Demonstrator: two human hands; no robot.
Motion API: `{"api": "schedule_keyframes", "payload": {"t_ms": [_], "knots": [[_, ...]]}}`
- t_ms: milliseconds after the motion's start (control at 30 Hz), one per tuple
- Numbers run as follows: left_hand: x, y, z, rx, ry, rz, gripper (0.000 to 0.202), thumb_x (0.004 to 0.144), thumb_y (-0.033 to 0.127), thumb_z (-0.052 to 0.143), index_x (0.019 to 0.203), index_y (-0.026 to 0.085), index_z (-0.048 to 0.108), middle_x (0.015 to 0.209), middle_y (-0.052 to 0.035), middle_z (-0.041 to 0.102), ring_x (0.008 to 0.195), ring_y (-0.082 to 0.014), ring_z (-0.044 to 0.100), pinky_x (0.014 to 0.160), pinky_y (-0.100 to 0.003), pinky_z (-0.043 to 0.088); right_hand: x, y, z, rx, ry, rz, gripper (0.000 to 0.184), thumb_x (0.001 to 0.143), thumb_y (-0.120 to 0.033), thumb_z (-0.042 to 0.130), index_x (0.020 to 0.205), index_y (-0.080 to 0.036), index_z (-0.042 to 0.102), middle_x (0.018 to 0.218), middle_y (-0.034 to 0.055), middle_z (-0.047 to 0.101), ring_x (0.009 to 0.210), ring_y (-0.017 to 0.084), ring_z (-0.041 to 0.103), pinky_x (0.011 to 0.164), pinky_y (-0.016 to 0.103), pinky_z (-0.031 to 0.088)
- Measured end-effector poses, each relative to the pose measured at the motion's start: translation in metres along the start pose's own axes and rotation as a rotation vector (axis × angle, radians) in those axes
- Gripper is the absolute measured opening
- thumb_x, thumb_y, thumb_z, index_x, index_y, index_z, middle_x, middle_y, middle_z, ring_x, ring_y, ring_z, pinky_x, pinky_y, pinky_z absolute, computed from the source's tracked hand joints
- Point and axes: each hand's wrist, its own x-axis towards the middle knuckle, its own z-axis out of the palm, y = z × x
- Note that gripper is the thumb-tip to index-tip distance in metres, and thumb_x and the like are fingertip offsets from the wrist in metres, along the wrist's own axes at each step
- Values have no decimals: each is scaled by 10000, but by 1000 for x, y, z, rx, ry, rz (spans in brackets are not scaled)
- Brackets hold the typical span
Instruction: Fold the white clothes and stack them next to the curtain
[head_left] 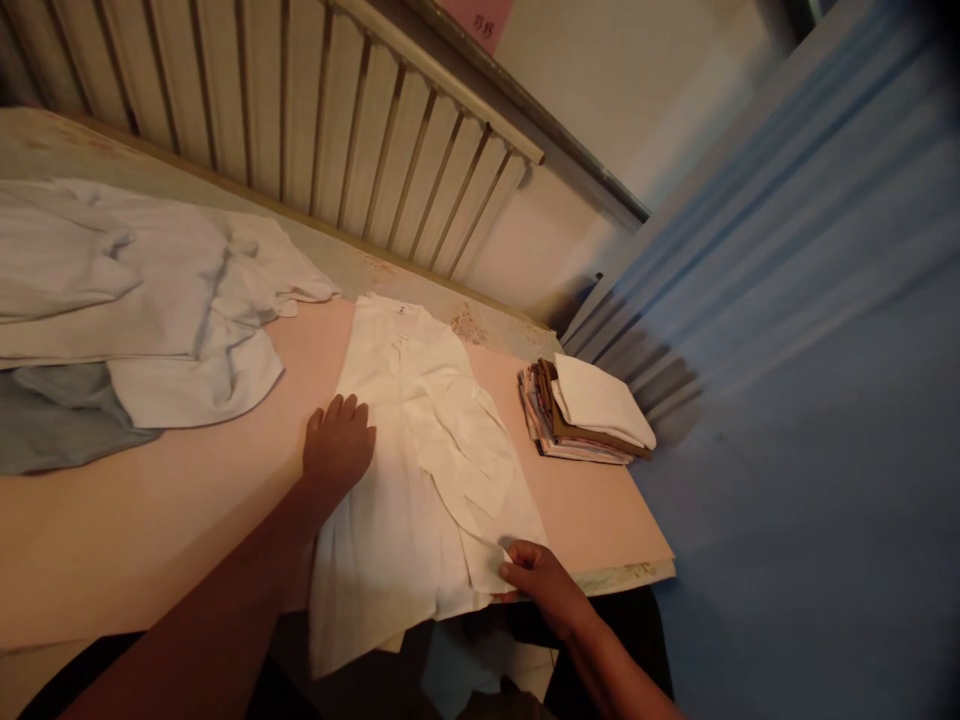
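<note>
A cream-white shirt point(405, 430) lies spread on the pink table cover, its collar toward the radiator and its lower end hanging over the near edge. One sleeve is folded across its body. My left hand point(340, 440) rests flat on the shirt's left side, fingers stretched out and holding nothing. Low on the right, my right hand point(536, 578) pinches the edge of the shirt's sleeve between thumb and fingers.
Crumpled white and grey clothes point(165, 290) lie on the left. A stack of folded clothes point(600, 405) sits at the right, beside a blue curtain point(787, 400). Behind the table stands a radiator point(300, 130). Pink cover point(225, 520) lies over the tabletop.
</note>
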Motion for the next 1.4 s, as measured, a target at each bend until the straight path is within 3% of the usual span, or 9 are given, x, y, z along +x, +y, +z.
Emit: {"api": "schedule_keyframes", "payload": {"t_ms": [167,267,400,733,900,1067,1400], "knots": [[0,0,1,10,3,10,308,897,224,358,1108,173,577,1282,-145,569,1282,-291,402,1021,-474,284,1,6,1,222,-52,144,488,595,-579,768,749,-186,523,579,18,643,546,178,647,492,243,438],[0,1,0,18,0,7,308,901,216,348,1096,158,580,1280,-158,567,1276,-296,409,1019,-476,285,1,8,1,231,-77,167,509,577,-563,778,788,-161,549,652,66,692,548,179,664,452,220,427],[1,1,-1,10,-12,-1,294,905,222,352,1078,156,581,1266,-156,575,1268,-295,415,1025,-474,279,-2,8,-2,218,-87,158,448,594,-506,767,782,-149,573,690,65,704,533,157,658,455,215,437],[2,0,0,10,-12,13,276,897,223,365,1033,144,593,1166,-166,612,1215,-317,465,987,-488,319,-10,4,-7,76,-73,80,352,642,-421,715,835,-138,632,671,8,646,596,168,671,511,241,462],[1,0,2,-2,10,12,285,886,228,384,1070,168,594,1246,-157,585,1261,-316,430,1006,-496,309,-10,7,-6,53,-24,100,297,613,-360,708,787,-156,581,660,-12,623,558,156,651,498,243,450],[1,0,1,19,-4,9,273,893,229,371,1039,166,593,1198,-155,602,1226,-310,455,993,-488,321,-11,5,-2,-65,20,64,157,636,-270,613,696,-201,485,544,-65,546,485,127,585,471,228,402],[1,2,-2,46,-10,24,272,904,224,356,1028,142,584,1160,-163,604,1205,-312,458,967,-473,330,-28,-1,9,-420,163,-154,143,741,-230,560,677,-223,432,591,-77,422,543,101,465,523,223,334]]}}
